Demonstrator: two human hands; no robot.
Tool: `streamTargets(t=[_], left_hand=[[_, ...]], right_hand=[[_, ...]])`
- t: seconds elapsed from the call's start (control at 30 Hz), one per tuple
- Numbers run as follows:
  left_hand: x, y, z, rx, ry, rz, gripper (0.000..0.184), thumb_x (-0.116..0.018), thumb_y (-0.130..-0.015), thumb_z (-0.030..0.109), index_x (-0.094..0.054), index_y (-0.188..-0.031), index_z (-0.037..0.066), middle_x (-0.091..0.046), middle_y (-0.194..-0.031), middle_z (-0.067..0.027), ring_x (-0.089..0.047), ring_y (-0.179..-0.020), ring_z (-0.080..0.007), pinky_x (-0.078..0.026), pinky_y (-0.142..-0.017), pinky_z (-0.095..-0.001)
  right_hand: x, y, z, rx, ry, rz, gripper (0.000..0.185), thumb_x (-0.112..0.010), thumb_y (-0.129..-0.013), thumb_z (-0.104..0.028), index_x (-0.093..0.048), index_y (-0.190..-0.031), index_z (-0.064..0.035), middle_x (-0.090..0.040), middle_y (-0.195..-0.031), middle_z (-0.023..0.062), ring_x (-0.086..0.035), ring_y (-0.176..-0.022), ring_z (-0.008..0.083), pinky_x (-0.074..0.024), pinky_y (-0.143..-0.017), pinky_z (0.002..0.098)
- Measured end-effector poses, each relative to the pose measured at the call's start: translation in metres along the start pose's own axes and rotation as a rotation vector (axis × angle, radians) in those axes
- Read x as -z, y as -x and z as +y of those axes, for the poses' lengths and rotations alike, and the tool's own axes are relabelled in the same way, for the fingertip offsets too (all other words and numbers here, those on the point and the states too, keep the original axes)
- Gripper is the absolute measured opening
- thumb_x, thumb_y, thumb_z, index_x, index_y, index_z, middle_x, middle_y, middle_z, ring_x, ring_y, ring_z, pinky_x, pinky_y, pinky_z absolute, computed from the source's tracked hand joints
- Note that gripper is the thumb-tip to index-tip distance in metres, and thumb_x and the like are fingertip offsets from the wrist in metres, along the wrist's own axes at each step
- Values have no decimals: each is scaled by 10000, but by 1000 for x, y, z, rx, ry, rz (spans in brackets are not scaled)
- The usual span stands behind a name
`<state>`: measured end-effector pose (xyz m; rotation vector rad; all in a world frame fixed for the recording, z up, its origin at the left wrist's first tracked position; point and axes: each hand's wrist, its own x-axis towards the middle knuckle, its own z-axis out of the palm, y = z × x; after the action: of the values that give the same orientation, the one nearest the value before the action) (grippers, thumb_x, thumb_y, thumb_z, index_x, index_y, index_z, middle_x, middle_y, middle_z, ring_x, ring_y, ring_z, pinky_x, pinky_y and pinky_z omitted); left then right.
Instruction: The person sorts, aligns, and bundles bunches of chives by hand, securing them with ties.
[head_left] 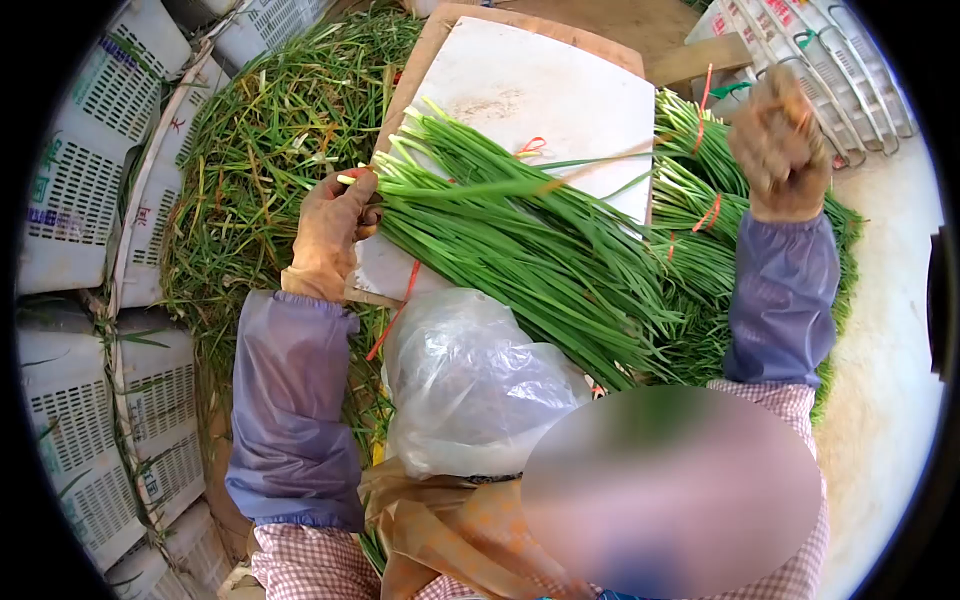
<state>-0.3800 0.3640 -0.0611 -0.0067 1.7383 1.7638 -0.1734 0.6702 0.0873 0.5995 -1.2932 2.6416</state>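
1 pale stem [347, 180] is pinched between the thumb and fingers of the left grip [335, 222]. Loose garlic chives [510, 240] are spread just to the right of that grip, across the white worktop [510, 65], with their pale ends nearest to it. The right grip [783, 148] is raised well apart from the left and blurred; whether anything is held in it cannot be told. To its left and below, chive bundles [690, 195] are bound with red ties [712, 212]. A clear plastic bag [470, 380] is set below the left grip, toward the body. Left of that grip, leaf trimmings [270, 150] are heaped, with slotted white crates [80, 195] lined up beyond.
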Motion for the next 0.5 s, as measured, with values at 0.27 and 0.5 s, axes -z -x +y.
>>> streamTargets(t=[0.27, 0.5], left_hand=[[-5, -13, -4, -13, -71, 51, 192, -664, -829, 157, -580, -950, 34, -569, -693, -15, -491, -497, -76, -359, -410, -188], [-13, -16, -8, -80, -40, 119, 348, -673, -825, 175, -545, -1096, -3, -581, -714, -25, -516, -502, -74, -393, -401, -189]], right_hand=[[-48, -117, -38, -38, 443, -58, 184, -561, -843, -232, -535, -964, -96, -569, -818, 60, -571, -650, 169, -463, -525, 304], [-127, -168, 41, -278, 942, -314, 154, -554, -853, -210, -557, -925, -74, -574, -770, 53, -569, -627, 147, -453, -503, 275]])
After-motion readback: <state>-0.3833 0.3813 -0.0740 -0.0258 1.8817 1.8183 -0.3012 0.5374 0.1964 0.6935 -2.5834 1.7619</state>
